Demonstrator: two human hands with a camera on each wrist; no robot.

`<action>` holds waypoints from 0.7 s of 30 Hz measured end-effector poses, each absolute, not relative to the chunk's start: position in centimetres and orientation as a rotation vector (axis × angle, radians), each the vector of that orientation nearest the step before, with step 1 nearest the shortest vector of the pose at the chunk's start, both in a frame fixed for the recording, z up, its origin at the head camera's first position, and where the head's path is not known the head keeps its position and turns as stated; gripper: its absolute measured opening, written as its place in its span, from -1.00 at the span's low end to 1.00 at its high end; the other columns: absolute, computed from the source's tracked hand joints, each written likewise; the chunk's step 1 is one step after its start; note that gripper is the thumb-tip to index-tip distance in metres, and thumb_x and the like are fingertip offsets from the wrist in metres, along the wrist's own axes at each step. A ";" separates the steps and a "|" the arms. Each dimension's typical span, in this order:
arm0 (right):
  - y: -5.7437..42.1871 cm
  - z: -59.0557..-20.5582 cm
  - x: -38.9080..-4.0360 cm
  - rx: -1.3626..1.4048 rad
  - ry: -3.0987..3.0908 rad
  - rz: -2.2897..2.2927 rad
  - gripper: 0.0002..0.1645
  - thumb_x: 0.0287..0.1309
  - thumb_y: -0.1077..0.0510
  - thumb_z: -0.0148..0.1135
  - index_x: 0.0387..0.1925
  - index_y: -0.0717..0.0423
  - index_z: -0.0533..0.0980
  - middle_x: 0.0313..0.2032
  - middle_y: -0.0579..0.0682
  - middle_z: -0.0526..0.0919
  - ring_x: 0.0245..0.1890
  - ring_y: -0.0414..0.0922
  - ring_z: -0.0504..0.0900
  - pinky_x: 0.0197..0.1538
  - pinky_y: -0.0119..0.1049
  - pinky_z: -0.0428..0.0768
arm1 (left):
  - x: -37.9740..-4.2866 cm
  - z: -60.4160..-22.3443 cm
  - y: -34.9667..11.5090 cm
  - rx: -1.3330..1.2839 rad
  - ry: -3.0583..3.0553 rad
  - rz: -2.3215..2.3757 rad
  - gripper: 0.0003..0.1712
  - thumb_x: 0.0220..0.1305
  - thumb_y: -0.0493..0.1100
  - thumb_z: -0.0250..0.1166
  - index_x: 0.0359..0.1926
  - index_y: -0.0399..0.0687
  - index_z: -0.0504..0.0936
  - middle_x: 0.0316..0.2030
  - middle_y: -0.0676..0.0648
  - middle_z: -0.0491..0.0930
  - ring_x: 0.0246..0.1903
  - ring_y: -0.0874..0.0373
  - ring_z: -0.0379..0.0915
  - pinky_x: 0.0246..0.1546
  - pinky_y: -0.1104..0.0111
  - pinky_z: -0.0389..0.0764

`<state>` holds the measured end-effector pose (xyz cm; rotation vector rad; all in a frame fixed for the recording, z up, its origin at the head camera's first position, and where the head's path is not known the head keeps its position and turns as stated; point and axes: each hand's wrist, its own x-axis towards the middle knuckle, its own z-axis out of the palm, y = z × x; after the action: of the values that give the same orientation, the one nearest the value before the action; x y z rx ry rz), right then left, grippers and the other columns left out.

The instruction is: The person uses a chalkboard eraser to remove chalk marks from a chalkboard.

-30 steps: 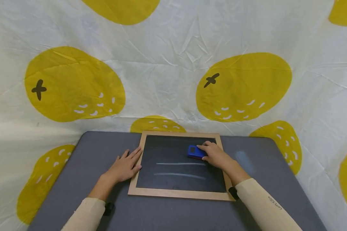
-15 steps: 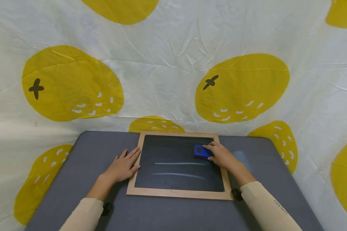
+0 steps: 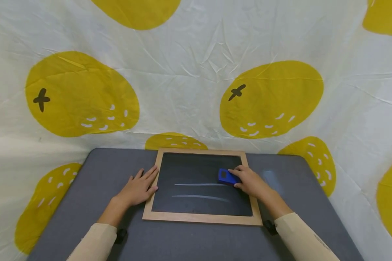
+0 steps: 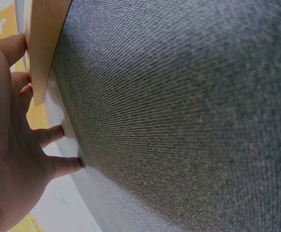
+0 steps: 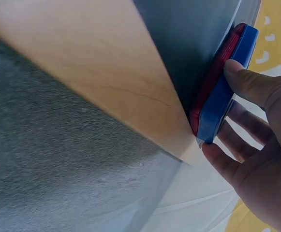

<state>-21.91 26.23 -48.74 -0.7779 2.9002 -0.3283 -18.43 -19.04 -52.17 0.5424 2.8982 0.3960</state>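
Blue eraser (image 3: 228,176) is being gripped by the right hand (image 3: 249,181), pinched between thumb and curled fingers, over the right part of a blackboard (image 3: 192,168). Its red underside (image 5: 212,82) is being turned toward the black surface. The blackboard is being carried flat by a grey table (image 3: 196,244), close along the table's far edge and between its two far corners. On its left side, the wooden frame (image 3: 202,218) is being touched by the left hand (image 3: 135,190), whose fingers are being held straight and spread, some tips being rested on the table just beside it. Two white chalk lines (image 3: 196,184) are being displayed on the blackboard, the upper one being met at its right end by the eraser. Toward the table's far right corner, a pale smear (image 3: 272,178) is being borne by the tabletop. Both forearms are being covered by cream sleeves (image 3: 300,232). Beyond the far edge, the background is being filled by a white cloth (image 3: 179,98) patterned with yellow shapes (image 3: 271,105).
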 end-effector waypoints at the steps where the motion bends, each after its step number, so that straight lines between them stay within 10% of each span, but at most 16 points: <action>1: 26.3 -48.8 -21.7 -0.789 2.904 -0.323 -0.30 0.19 0.18 0.49 0.36 0.21 0.51 0.14 0.22 0.59 0.11 0.19 0.61 0.15 0.13 0.62 | -18.5 -52.3 -19.1 0.543 2.899 0.396 -0.18 0.57 0.21 0.04 0.66 0.04 0.05 0.65 -0.05 0.01 0.50 -0.51 0.03 0.24 -0.57 0.14; 21: 26.6 -49.2 -19.3 -0.935 2.907 -0.329 -0.31 0.16 0.16 0.52 0.32 0.21 0.55 0.12 0.20 0.62 0.08 0.14 0.63 0.13 0.09 0.64 | -18.6 -52.6 -19.1 0.537 2.902 0.400 -0.17 0.56 0.19 0.08 0.66 0.06 0.05 0.65 -0.05 0.01 0.50 -0.51 0.04 0.25 -0.57 0.14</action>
<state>-19.26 26.60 -49.16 -0.9355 2.9073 -0.3292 -18.59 -19.09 -52.61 0.5373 2.9019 0.4003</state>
